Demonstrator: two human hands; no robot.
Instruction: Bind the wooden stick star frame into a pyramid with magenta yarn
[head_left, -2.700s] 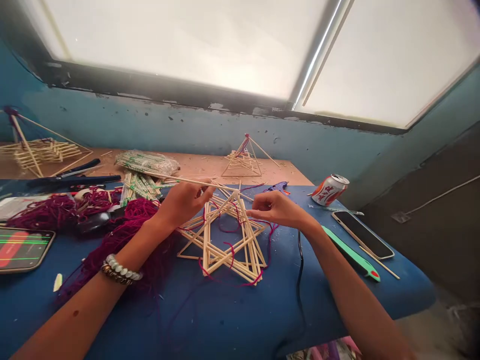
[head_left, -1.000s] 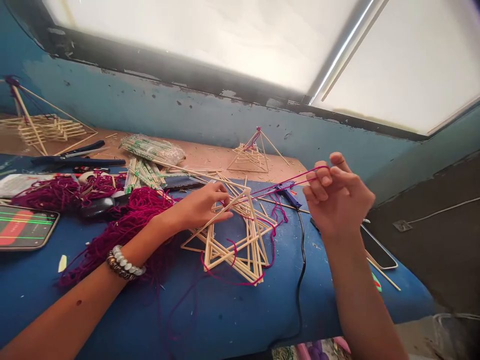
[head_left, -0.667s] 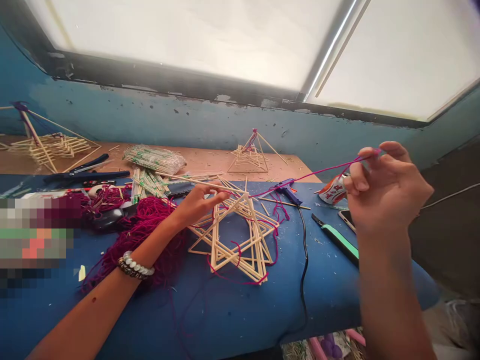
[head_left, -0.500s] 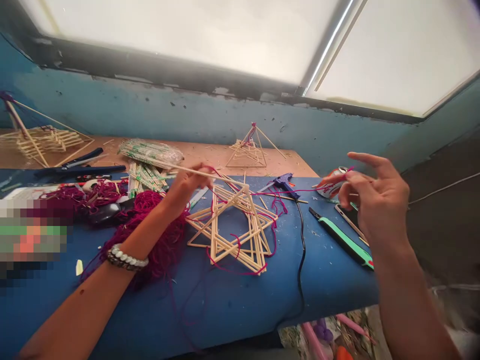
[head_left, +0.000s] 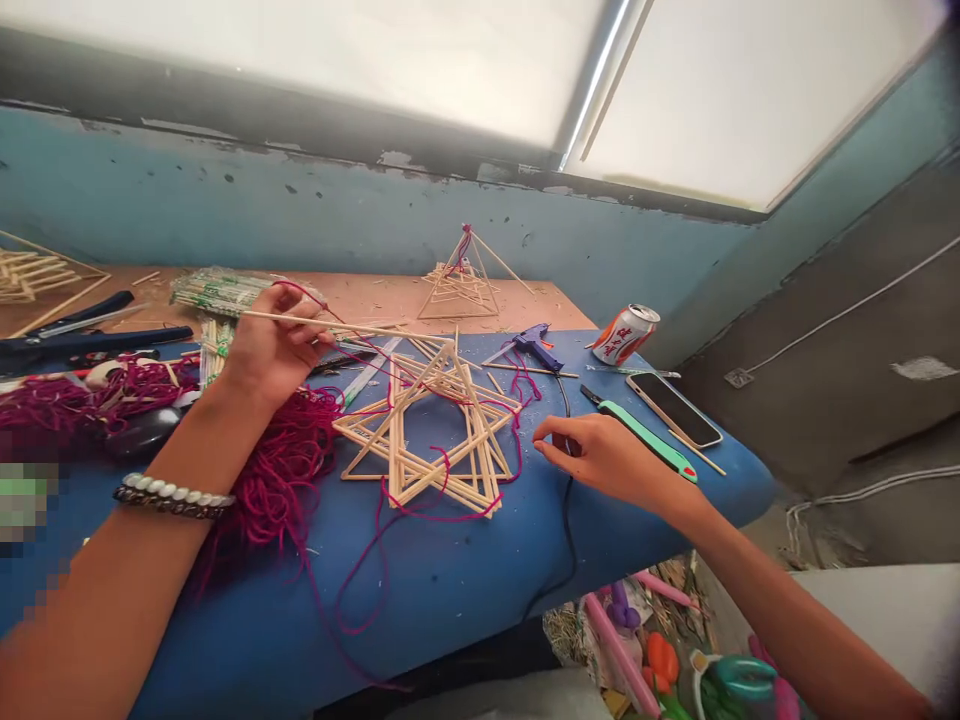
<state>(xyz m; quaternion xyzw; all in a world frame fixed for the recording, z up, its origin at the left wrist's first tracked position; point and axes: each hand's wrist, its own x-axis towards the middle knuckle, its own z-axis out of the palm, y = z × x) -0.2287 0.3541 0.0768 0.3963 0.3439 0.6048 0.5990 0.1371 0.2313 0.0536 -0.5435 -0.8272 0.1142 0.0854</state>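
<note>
My left hand (head_left: 274, 345) is closed round the end of a thin wooden stick (head_left: 360, 327), with magenta yarn (head_left: 304, 290) looped over its fingers. That stick reaches right to the tip of a star-shaped frame of stacked wooden sticks (head_left: 442, 490), lying on the blue table. Strands of the yarn wind through the frame and trail in front of it. Right of the star, my right hand (head_left: 600, 455) hovers above the table, its fingers loosely bent, thumb and forefinger slightly apart, nothing visible between them. Below my left wrist lies a tangled heap of magenta yarn (head_left: 274, 480).
A green utility knife (head_left: 645, 437), a phone (head_left: 675, 408) and a drink can (head_left: 626, 333) are on the right. Behind the star lies a glue gun (head_left: 536, 345) with its black cord. A stick pyramid (head_left: 461, 285) stands at the back. Bagged sticks (head_left: 225, 290) and pliers (head_left: 90, 340) lie left.
My right hand has let go of the yarn it held stretched to the right and has come down and inward. My left hand has moved left along the stick. The view has turned right.
</note>
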